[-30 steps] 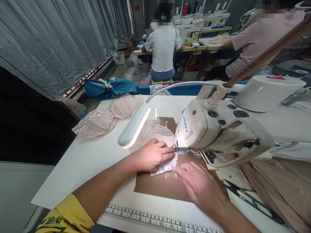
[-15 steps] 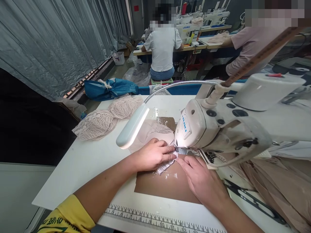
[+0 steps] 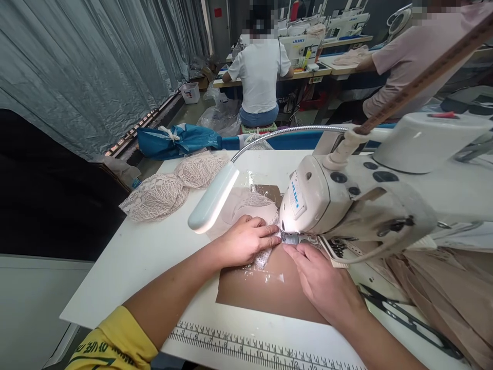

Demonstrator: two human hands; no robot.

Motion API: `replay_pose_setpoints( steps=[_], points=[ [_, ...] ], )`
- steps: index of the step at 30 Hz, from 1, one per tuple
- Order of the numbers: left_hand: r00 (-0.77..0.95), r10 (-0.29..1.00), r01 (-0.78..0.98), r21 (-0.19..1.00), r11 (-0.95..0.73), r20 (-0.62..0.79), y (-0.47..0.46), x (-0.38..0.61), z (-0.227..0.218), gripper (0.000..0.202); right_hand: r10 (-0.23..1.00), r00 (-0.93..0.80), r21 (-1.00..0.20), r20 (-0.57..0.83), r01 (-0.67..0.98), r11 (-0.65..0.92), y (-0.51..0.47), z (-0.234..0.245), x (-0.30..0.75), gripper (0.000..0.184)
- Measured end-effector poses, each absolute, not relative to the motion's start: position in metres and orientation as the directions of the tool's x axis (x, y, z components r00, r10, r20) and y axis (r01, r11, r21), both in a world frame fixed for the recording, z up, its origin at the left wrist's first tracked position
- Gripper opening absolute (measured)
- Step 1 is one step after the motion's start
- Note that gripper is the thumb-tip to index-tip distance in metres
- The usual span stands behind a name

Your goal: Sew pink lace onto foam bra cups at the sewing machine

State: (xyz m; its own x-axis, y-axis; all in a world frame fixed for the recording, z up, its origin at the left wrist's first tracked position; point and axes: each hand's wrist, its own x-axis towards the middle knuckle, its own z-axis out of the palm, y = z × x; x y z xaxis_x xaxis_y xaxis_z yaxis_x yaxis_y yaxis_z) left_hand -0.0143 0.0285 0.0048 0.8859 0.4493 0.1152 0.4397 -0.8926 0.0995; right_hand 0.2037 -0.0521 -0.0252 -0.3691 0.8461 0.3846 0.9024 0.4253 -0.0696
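Note:
My left hand [image 3: 244, 240] lies flat on a pale lace fabric piece [image 3: 263, 257], its fingertips pressed right beside the presser foot [image 3: 289, 238] of a white JUKI sewing machine [image 3: 346, 203]. My right hand [image 3: 321, 280] rests flat on the brown table patch [image 3: 265, 293], fingers stretched toward the presser foot, touching the lace edge. Most of the lace is covered by my left hand; more lace [image 3: 254, 201] shows behind the foot. Neither hand grips anything.
A gooseneck lamp [image 3: 213, 198] hangs over the white table [image 3: 154, 252]. Lace bra cups [image 3: 173, 185] lie at the far left. Black scissors [image 3: 408, 321] and beige cloth [image 3: 450, 288] sit at the right. A ruler strip [image 3: 250, 347] marks the front edge. Two people sew at benches behind.
The lace piece has fed toward the presser foot, with less of it showing in front. Both hands followed it forward, the right hand moving closer to the foot.

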Motion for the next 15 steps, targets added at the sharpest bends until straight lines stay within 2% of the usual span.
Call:
replay_pose_setpoints(
  steps=[15],
  points=[
    [0.847,0.523,0.524,0.022,-0.852,0.092,0.023,-0.0122,0.0125,0.039,0.846,-0.363,-0.117,0.39,0.892,0.437,-0.0514,-0.024,0.2064,0.04]
  ],
)
